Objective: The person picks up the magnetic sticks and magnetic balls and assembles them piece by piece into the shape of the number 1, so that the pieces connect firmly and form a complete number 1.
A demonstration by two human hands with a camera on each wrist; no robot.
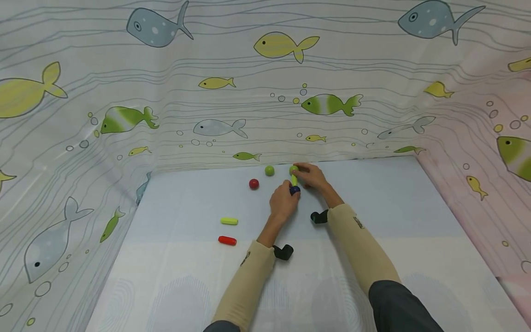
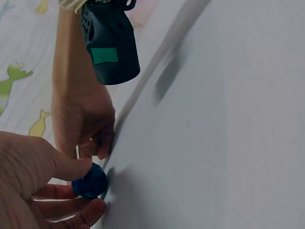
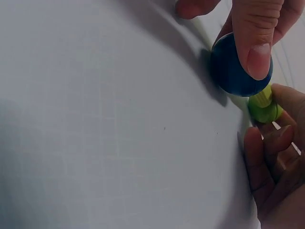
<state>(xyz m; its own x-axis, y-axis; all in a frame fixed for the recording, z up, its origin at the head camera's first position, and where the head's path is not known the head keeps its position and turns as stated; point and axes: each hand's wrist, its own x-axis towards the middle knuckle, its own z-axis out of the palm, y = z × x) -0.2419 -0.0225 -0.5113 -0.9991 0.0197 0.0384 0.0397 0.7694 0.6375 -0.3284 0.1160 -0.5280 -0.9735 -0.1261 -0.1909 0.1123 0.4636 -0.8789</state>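
The left hand [image 1: 284,200] grips the blue ball [image 1: 295,190] between the thumb and the fingers, at the far part of the white table [image 1: 182,203]. Just beyond the blue ball, the right hand [image 1: 312,176] pinches a green ball [image 1: 293,169] with its fingertips. A short yellow-green stick [image 1: 294,181] lies in line between the green ball and the blue ball; whether its near end is pushed into the blue ball, I cannot tell, because the fingers cover this place.

To the left of the blue ball and a little farther stands a second green ball [image 1: 269,170], and more to the left is a red ball [image 1: 254,184]. Left of the blue ball and nearer to the person lie another yellow-green stick [image 1: 229,221] and a red stick [image 1: 227,240]. A cloth with printed fish [image 1: 215,108] hangs behind the blue ball.
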